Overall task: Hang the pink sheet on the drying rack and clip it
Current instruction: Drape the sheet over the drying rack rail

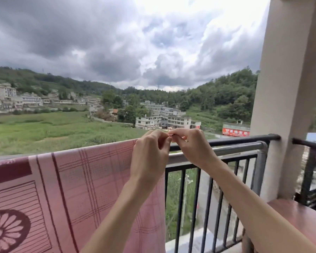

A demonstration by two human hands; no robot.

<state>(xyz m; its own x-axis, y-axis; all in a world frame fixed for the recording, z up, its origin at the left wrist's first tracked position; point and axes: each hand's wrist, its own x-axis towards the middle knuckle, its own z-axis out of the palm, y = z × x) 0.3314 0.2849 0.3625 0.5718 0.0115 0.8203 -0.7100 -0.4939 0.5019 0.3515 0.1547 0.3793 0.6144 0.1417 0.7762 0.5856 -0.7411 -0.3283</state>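
Both hands, left [150, 152] and right [192, 148], pinch something tiny above the pink sheet's [77, 189] corner on the rail [235, 143], fingers together, readying to clip.

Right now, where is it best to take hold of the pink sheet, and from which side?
Probably at the pink sheet's top right corner, from above: that folded edge lies over the rail, where the left hand and right hand meet.

Pink sheet [77, 189] draped over rail [226, 141]; both hands [169, 143] pinching its top corner.
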